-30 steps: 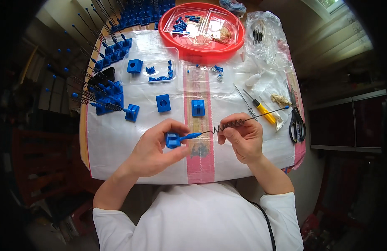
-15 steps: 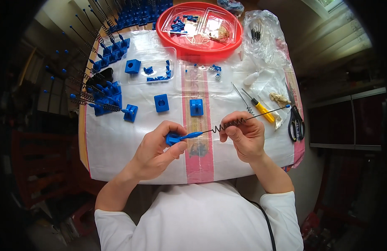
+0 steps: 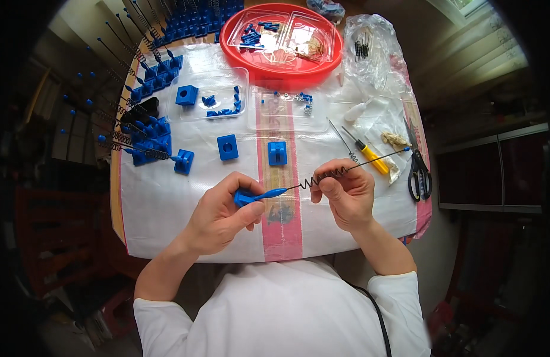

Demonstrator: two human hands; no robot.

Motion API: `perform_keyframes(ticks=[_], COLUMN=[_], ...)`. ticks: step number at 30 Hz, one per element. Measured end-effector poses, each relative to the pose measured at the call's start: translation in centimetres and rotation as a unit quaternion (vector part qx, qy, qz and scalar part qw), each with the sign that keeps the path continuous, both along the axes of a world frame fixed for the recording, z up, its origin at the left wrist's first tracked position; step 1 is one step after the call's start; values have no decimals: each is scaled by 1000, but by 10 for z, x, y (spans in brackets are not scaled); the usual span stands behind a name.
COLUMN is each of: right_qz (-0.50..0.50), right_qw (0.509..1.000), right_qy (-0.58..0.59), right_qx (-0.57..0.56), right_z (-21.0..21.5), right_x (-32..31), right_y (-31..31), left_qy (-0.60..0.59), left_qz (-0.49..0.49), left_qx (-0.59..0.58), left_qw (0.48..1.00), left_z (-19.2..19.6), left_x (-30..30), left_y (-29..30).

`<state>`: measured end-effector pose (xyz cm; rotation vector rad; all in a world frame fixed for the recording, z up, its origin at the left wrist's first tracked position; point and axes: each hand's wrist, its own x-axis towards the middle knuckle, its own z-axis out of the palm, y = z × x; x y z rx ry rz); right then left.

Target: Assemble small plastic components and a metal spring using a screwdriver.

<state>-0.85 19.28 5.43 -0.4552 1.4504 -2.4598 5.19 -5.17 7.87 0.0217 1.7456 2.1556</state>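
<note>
Between my hands runs a piece made of a blue plastic base, a blue tapered stem and a black coil spring. Its thin black rod ends in a small blue bead at the far right. My left hand is closed round the blue base, with thumb and fingers hiding part of it. With thumb and fingertips, my right hand pinches the spring near its middle. Just beyond my hands lie a square blue block with a round hole and a slotted blue block.
Finished-looking blue bases with springs crowd the left edge. A clear tray holds small blue parts. Farther back is a red basin. On the right lie a yellow-handled screwdriver, black scissors and a plastic bag.
Hardly anything differs. Both hands keep their hold on the piece, and the whole table has shifted very slightly left in the view.
</note>
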Motion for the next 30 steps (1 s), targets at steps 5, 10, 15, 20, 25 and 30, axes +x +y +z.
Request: perform_keyframes(ticks=[5, 10, 15, 20, 25, 30], right_qz=[-15, -11, -5, -8, -11, -21], right_qw=[1000, 1000, 1000, 1000, 1000, 1000], right_qy=[-10, -9, -2, -17, -15, -10], right_qx=[10, 11, 7, 9, 3, 1], right_z=[-1, -1, -1, -4, -6, -4], right_x=[-1, 0, 0, -1, -1, 1], right_y=[1, 1, 0, 1, 2, -1], left_qy=[226, 22, -82, 286, 58, -75], left_qz=[7, 2, -15, 8, 9, -6], left_qx=[-199, 1, 98, -245, -40, 65], left_qw=[954, 1000, 992, 926, 997, 995], left_z=[0, -2, 1, 2, 2, 4], left_x=[-1, -1, -4, -1, 0, -1], left_y=[3, 1, -2, 5, 4, -1])
